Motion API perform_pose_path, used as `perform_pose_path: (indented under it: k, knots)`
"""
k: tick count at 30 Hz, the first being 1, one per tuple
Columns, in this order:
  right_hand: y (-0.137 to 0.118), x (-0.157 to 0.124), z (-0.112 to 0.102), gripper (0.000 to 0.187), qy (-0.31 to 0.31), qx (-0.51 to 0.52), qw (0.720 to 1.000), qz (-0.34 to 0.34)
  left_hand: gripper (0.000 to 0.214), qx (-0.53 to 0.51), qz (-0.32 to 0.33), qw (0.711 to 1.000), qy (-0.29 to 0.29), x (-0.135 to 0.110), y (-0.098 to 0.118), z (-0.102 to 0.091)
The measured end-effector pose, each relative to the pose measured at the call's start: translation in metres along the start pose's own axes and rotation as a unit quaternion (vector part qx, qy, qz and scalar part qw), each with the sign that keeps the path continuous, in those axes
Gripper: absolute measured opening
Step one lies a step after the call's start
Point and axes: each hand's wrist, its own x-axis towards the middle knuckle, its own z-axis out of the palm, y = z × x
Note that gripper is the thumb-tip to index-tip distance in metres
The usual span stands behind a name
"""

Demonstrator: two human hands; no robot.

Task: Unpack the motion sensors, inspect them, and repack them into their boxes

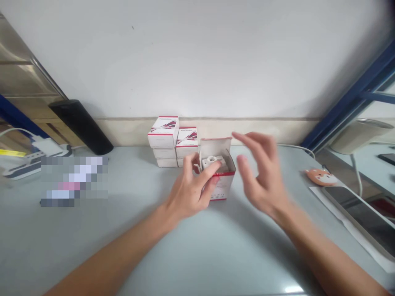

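Observation:
A small white cardboard box with red trim [222, 189] stands on the table in front of me, its lid flap raised at the back. Inside the opening sits a white part with a round hole [212, 159]; its kind is unclear. My left hand [193, 189] grips the box at its left side, thumb against the front and index finger over the opening. To the right of the box hovers my right hand [262, 176], slightly blurred, fingers apart and holding nothing. Its index fingertip is close to the raised flap.
Several closed white boxes [163, 142] are stacked against the wall behind. On the left are a black cylinder [83, 127], a power strip [37, 160] and a pixelated item [74, 181]. At right lie a phone [354, 209] and an orange animal-faced object [321, 176].

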Motion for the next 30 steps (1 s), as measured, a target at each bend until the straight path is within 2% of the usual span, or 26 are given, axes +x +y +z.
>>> perform_pose_path:
  k: [1, 2, 3, 6, 9, 11, 13, 15, 16, 18, 19, 21, 23, 25, 28, 30]
  knots:
    - [0.011, 0.003, -0.004, 0.035, 0.023, -0.023, 0.999, 0.023, 0.041, -0.002, -0.010, 1.000, -0.008, 0.000, 0.000, 0.000]
    - [0.022, 0.005, -0.007, 0.031, 0.019, -0.051, 0.997, 0.054, 0.039, -0.003, -0.016, 1.000, -0.012, 0.000, 0.001, -0.001]
    - [0.034, 0.006, -0.010, 0.029, -0.011, -0.085, 0.992, 0.092, 0.036, -0.005, -0.020, 1.000, -0.014, 0.001, 0.001, -0.001]
    - [0.063, 0.000, -0.010, 0.031, -0.173, -0.199, 0.945, 0.195, 0.033, -0.004, -0.035, 0.999, -0.022, 0.001, 0.003, -0.002]
    - [0.084, -0.011, -0.001, 0.036, -0.275, -0.263, 0.885, 0.266, 0.032, 0.001, -0.043, 0.999, -0.029, 0.001, 0.004, -0.002]
    - [0.093, -0.015, 0.004, 0.032, -0.304, -0.260, 0.870, 0.289, 0.033, 0.002, -0.042, 0.999, -0.028, 0.002, 0.005, -0.002]
    - [0.094, -0.013, 0.005, 0.029, -0.292, -0.234, 0.878, 0.298, 0.033, 0.010, -0.034, 0.999, -0.020, 0.003, 0.006, -0.002]
    - [0.085, -0.005, 0.001, 0.033, -0.225, -0.189, 0.916, 0.273, 0.032, 0.026, -0.014, 1.000, -0.004, 0.004, 0.007, -0.003]
    - [0.075, 0.000, -0.002, 0.036, -0.174, -0.159, 0.942, 0.239, 0.031, 0.034, -0.001, 0.999, 0.005, 0.004, 0.008, -0.003]
    - [0.048, 0.007, -0.008, 0.039, -0.064, -0.081, 0.987, 0.122, 0.032, 0.044, 0.021, 0.999, 0.019, 0.004, 0.008, -0.003]
    - [0.032, 0.008, -0.010, 0.039, -0.015, -0.054, 0.997, 0.056, 0.033, 0.046, 0.027, 0.998, 0.023, 0.004, 0.008, -0.003]
    - [0.001, 0.006, -0.012, 0.040, 0.046, -0.028, 0.997, -0.047, 0.037, 0.041, 0.029, 0.998, 0.023, 0.003, 0.008, -0.003]
    - [-0.022, 0.000, -0.009, 0.047, 0.042, -0.017, 0.992, -0.120, 0.040, 0.020, 0.023, 0.999, 0.013, 0.001, 0.007, -0.002]
    - [-0.032, -0.006, -0.004, 0.048, 0.013, -0.018, 0.989, -0.149, 0.043, -0.001, 0.006, 1.000, -0.005, 0.000, 0.006, -0.001]
    - [-0.028, -0.009, 0.002, 0.030, -0.015, -0.061, 0.989, -0.136, 0.045, -0.013, -0.020, 0.999, -0.026, 0.000, 0.007, 0.000]
    - [-0.019, -0.007, 0.003, 0.019, -0.001, -0.101, 0.988, -0.118, 0.042, -0.012, -0.022, 0.999, -0.019, 0.001, 0.007, 0.000]
